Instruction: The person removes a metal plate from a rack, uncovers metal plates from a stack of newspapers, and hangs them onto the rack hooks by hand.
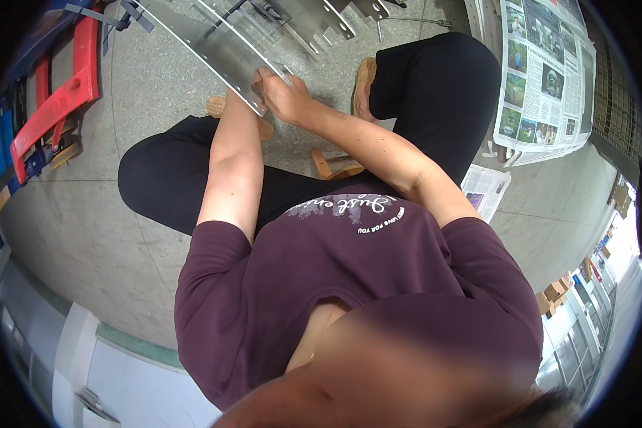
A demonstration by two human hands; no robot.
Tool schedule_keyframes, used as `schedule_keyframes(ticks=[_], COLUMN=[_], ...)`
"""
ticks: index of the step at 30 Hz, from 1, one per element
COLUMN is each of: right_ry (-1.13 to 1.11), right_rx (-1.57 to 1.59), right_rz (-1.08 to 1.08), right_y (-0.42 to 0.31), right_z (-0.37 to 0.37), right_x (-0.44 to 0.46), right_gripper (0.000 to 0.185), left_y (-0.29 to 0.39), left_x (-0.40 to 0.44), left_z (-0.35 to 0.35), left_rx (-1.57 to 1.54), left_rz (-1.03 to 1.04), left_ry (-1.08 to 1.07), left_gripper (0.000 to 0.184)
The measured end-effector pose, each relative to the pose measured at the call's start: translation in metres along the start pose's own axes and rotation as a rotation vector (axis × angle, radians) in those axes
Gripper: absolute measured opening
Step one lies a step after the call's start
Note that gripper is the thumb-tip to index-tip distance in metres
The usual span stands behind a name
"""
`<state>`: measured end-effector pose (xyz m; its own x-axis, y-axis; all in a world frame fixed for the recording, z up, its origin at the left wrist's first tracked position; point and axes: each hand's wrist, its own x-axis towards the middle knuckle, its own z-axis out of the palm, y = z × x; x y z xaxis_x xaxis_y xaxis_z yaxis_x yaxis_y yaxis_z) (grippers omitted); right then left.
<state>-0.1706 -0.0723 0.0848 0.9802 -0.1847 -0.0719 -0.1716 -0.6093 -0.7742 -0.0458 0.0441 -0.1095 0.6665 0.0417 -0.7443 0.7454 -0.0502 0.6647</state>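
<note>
A long, shiny metal panel [217, 57] with small holes along its bent edge slants down toward me, its near end between my forearms. My right hand [287, 96] is closed at the near end of this panel, with curled fingers against its metal face. My left forearm reaches up to the panel's edge, and the hand itself is hidden behind the metal. More thin metal parts [314, 21] with holes and tabs lie on the floor beyond my hands.
A newspaper-covered stack [546, 78] stands on the right, with another printed sheet [486, 191] below it. On the left is a red metal frame [75, 85] of some equipment. Part of a wooden stool [322, 165] shows between my legs, above the grey floor [85, 235].
</note>
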Motion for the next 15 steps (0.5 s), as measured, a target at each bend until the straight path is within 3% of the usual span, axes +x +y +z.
schedule_keyframes(ticks=[3, 5, 8, 11, 13, 15], right_ry=[0.023, 0.021, -0.208, -0.481, -0.556, -0.688], right_rx=[0.045, -0.195, -0.290, -0.442, -0.377, -0.278], right_rz=[-0.001, -0.061, 0.114, -0.174, -0.416, -0.468], right_y=[0.009, 0.014, -0.018, -0.038, -0.061, -0.073], right_z=[0.014, 0.016, -0.020, -0.052, -0.093, -0.114], right_x=[-0.002, -0.003, -0.018, -0.049, -0.073, -0.085], right_gripper=[0.015, 0.022, 0.021, 0.020, 0.020, 0.019], left_y=[0.004, 0.010, 0.028, 0.070, 0.113, 0.177], left_x=[0.002, 0.005, 0.003, -0.015, -0.036, -0.087], left_z=[-0.004, -0.005, -0.019, -0.043, -0.065, -0.080], left_rx=[-0.008, -0.014, -0.036, -0.118, -0.208, -0.318], left_rz=[0.004, 0.013, 0.043, 0.139, 0.270, 0.488], left_ry=[0.009, 0.014, 0.067, 0.212, 0.375, 0.576], left_gripper=[0.020, 0.020, 0.020, 0.020, 0.020, 0.020])
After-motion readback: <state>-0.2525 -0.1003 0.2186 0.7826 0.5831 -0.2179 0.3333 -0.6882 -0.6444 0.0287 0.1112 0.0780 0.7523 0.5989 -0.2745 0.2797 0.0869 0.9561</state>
